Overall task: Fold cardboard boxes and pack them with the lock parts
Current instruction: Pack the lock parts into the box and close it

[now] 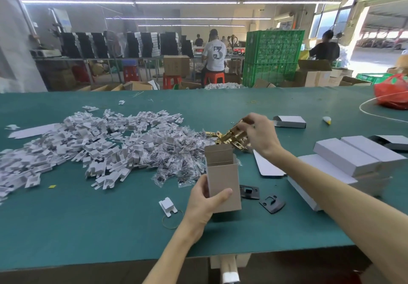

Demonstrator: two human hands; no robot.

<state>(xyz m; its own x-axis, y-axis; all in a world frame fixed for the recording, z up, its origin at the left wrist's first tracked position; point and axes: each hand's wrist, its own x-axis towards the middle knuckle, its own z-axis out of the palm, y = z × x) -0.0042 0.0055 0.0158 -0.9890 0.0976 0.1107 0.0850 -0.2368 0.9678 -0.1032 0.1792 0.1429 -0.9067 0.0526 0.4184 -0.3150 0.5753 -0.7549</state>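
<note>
Left hand grips the likely light, crushable cardboard box low down, while right hand pinches hard, probably weighty gold lock parts.

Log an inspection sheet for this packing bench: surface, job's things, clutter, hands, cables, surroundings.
Surface: green table, largely covered with work material.
Job's things: open box upright, flaps up; gold lock parts heaped behind it; closed grey boxes stacked to the right; black plates lying beside the open box.
Clutter: white card inserts and clear bagged parts in a sprawling pile; red bag at the far right.
Hands: left hand grips the open box; right hand pinches one of the gold lock parts.
Cables: thin white cord looped near the red bag.
Surroundings: green crates; seated worker at a far bench.
</note>
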